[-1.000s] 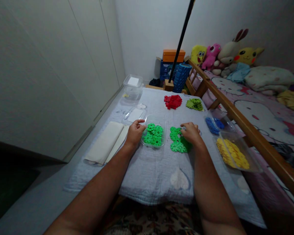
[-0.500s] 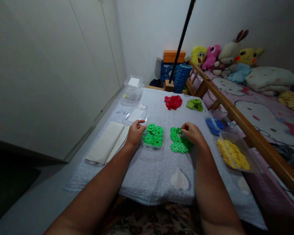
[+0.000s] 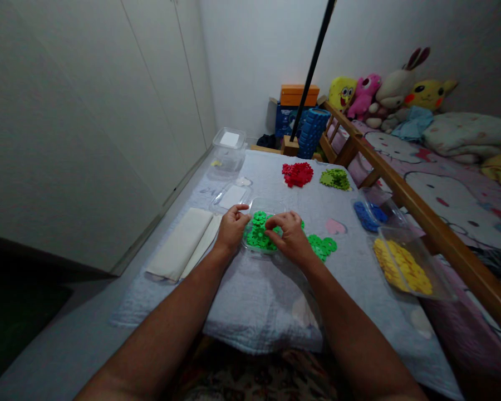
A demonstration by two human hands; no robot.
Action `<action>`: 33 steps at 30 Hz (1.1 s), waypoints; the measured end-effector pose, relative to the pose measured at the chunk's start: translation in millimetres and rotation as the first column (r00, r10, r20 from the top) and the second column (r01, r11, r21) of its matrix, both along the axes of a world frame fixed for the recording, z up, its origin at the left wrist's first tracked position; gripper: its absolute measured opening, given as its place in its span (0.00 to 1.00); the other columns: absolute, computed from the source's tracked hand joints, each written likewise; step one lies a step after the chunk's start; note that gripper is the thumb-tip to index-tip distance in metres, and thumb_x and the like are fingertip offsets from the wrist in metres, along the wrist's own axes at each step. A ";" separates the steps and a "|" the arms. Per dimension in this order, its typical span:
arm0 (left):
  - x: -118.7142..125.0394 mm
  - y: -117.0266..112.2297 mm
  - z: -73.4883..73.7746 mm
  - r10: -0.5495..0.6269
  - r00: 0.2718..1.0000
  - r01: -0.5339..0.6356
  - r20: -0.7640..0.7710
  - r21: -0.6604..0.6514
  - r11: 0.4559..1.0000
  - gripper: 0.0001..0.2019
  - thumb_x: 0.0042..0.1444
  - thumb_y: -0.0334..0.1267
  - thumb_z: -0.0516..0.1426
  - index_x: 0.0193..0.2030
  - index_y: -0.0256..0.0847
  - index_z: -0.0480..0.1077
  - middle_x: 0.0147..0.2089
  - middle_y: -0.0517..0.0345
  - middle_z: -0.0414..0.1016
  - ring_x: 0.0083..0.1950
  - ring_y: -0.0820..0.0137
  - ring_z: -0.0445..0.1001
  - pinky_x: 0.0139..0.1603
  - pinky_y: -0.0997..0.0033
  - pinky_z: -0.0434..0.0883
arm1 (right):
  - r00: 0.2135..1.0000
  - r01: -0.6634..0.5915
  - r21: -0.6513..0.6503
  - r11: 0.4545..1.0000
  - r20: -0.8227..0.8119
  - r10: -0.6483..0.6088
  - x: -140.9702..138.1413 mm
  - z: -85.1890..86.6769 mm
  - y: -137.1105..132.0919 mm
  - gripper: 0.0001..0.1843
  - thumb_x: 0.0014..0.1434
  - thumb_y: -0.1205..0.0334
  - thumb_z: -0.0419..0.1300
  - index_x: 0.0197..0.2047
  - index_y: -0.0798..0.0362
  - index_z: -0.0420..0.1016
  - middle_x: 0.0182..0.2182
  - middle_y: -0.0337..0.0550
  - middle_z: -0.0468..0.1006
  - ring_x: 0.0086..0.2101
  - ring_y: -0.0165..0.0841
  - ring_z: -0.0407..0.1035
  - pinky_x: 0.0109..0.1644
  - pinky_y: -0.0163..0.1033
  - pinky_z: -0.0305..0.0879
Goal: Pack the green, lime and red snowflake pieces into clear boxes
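My left hand (image 3: 232,227) is closed on the left rim of a clear plastic container (image 3: 259,250) in the middle of the table. Green flower-shaped interlocking discs (image 3: 259,236) lie inside it. Over the container's right side is my right hand (image 3: 289,231), its thumb and fingers pinched together at a green interlocking disc, mostly hidden by the fingers. A loose pile of green discs (image 3: 322,246) lies on the cloth to the right, partly covered by my right hand and forearm.
Red pieces (image 3: 297,174) and olive-green pieces (image 3: 334,179) lie at the back. Bags of blue pieces (image 3: 368,216) and yellow pieces (image 3: 403,268) are on the right. A clear lid (image 3: 232,196), folded beige cloth (image 3: 179,242) and another clear container (image 3: 229,150) stand left. A wooden bed rail (image 3: 438,220) borders the right.
My right hand has moved left from the loose green pile to above the container. More of the pile's right part shows. My left hand stays on the container rim.
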State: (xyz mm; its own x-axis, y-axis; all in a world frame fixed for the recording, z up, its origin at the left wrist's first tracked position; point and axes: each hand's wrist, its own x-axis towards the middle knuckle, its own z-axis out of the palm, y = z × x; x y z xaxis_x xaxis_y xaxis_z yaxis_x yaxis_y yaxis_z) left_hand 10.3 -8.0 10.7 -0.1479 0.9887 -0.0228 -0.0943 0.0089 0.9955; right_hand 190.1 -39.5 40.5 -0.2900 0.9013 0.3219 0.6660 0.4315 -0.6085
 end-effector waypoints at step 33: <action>-0.4 0.6 -1.4 0.000 1.000 0.001 0.011 -0.010 1.000 0.21 0.43 0.43 0.63 0.45 0.38 0.74 0.21 0.72 0.57 0.22 0.76 0.55 0.25 0.75 0.52 | 0.778 0.551 -0.066 0.832 0.401 -0.483 74.7 -26.3 32.6 0.16 0.61 0.55 0.62 0.49 0.51 0.83 0.46 0.53 0.83 0.49 0.51 0.71 0.53 0.53 0.59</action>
